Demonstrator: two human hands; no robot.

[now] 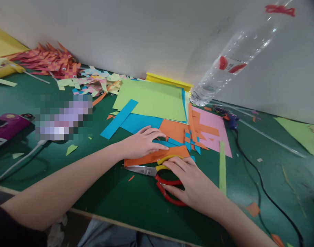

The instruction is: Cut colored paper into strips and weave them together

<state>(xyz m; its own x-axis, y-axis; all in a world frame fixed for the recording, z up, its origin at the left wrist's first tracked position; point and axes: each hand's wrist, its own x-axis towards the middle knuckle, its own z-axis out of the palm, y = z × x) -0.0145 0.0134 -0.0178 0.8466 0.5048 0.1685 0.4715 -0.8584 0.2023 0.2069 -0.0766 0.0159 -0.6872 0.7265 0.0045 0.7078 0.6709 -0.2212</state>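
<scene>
My left hand (146, 141) lies over an orange paper strip (143, 159) with its fingers stretched out and apart, the fingertips near small blue paper pieces. Beside it, my right hand (190, 175) is closed around the red and yellow handles of a pair of scissors (142, 169). The blades point left along the strip's near edge and look closed. Just beyond both hands are an orange sheet (172, 128), a blue sheet (143, 122) and a woven blue and orange paper piece (189, 139). A loose blue strip (119, 118) lies past my left forearm.
Light green sheets (151, 97) are stacked at the back, near a tilted plastic bottle (223, 65). Red woven paper pieces (56, 63) and scraps (100, 80) heap up at the back left. A purple power strip (10, 128) is left; a black cord (252, 171) runs along the right.
</scene>
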